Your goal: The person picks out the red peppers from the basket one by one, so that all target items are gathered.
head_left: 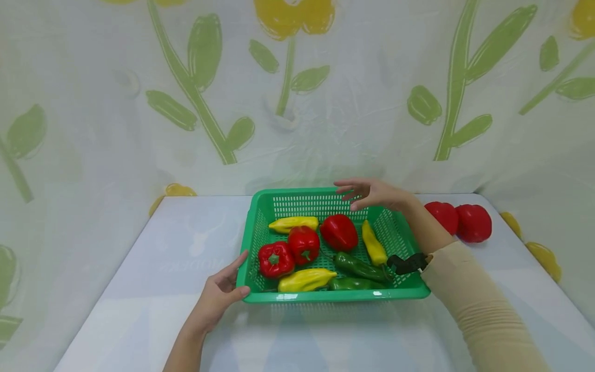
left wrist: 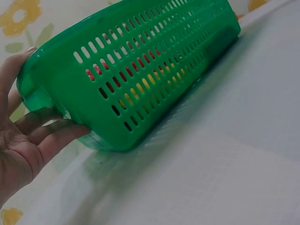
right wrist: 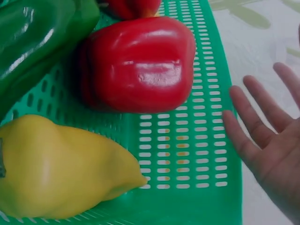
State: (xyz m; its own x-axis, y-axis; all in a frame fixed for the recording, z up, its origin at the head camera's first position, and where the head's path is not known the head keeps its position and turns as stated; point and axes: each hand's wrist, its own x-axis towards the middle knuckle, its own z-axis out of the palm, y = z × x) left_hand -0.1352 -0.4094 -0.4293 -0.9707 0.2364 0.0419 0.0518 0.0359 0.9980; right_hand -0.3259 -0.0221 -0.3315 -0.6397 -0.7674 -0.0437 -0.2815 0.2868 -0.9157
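A green plastic basket [head_left: 334,295] stands on the table and holds 3 red bell peppers [head_left: 339,232], 3 yellow peppers [head_left: 307,280] and 2 long green peppers [head_left: 360,266]. At the basket's left side my left hand [head_left: 222,287] grips the rim; in the left wrist view the thumb lies over the edge and the fingers [left wrist: 65,138] reach beneath it. Above the far right part of the basket hovers my right hand [head_left: 372,194], its fingers spread loosely with nothing in them. The right wrist view has this hand [right wrist: 276,140] beside the basket's far wall.
To the right of the basket, two red bell peppers [head_left: 474,223] lie on the white table [head_left: 176,258], partly behind my right forearm. A dark strap [head_left: 406,263] circles my right wrist. A flower-patterned curtain [head_left: 348,129] hangs behind the table.
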